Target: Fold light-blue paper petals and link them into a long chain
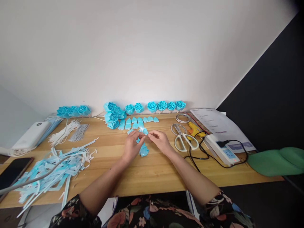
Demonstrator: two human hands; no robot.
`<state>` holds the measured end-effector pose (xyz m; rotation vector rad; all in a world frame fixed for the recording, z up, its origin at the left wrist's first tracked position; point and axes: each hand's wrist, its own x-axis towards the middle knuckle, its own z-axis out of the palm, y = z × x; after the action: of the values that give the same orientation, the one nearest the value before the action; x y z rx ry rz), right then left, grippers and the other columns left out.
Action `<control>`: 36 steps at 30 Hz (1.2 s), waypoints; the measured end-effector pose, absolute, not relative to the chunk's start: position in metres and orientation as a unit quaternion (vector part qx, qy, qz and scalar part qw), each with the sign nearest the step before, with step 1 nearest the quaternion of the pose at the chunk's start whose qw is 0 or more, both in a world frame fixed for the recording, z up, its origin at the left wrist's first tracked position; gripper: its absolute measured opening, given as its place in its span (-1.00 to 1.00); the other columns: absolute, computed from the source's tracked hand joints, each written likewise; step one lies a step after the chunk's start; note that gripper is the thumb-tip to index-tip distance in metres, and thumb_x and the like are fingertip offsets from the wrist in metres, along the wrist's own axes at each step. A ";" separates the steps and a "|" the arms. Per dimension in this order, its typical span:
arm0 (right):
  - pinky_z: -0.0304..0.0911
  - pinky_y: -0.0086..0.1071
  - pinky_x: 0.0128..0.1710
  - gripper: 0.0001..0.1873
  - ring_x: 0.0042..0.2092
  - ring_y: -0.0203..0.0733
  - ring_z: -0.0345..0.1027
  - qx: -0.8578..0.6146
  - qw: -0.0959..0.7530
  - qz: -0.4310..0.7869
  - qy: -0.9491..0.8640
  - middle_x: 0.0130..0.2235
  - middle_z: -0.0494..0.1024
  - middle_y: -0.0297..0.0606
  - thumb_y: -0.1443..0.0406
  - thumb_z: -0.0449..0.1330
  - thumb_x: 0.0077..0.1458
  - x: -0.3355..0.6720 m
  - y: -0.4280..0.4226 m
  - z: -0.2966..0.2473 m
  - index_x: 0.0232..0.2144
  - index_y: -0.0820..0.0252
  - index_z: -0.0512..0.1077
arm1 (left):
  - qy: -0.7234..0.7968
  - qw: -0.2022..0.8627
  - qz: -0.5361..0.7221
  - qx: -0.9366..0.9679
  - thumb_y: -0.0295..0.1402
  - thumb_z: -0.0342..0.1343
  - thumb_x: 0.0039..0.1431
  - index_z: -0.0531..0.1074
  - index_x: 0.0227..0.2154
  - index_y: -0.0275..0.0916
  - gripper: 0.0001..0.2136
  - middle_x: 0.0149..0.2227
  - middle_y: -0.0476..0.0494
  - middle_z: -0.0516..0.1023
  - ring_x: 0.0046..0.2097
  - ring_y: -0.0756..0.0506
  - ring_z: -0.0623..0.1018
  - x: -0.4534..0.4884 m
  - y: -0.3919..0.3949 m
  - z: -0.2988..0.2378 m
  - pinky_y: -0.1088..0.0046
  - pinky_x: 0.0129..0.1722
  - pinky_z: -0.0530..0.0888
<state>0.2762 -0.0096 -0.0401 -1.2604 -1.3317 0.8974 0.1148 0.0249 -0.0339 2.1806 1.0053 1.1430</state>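
My left hand [134,144] and my right hand [158,141] meet over the middle of the wooden table, fingertips pinched close together. Between them is a small blue petal piece [143,130], partly covered by the fingers. Just below lie more blue petals [143,150] on the wood. Behind my hands, several light-blue petals [134,120] are laid out in short rows. Finished blue paper roses [162,105] stand along the wall, and a bunch of roses [111,115] sits left of the petal rows.
Scissors [184,139], a yellow glue gun [196,129] and a white power strip [223,150] with black cable lie right. To the left are blue paper scraps [54,171], white stems [64,132], a phone [14,172] and a white device [30,134]. Papers [220,126] lie at the back right.
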 end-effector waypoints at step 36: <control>0.17 -0.40 -0.38 -0.85 -0.44 -0.24 0.30 -0.552 0.475 0.176 -0.662 -0.49 0.49 -0.30 0.30 0.11 0.06 0.272 -0.013 -0.042 -0.46 0.14 0.47 | 0.397 0.287 0.374 0.787 -0.40 0.05 0.11 0.43 -0.44 -0.25 -0.91 -0.49 -0.01 0.41 -0.42 0.00 0.35 0.116 0.024 -0.036 0.50 -0.40 0.26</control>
<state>0.2717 -0.0134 -0.0419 -1.3483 -1.6194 0.4304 0.1155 0.0243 -0.0364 2.1034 1.0603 0.9998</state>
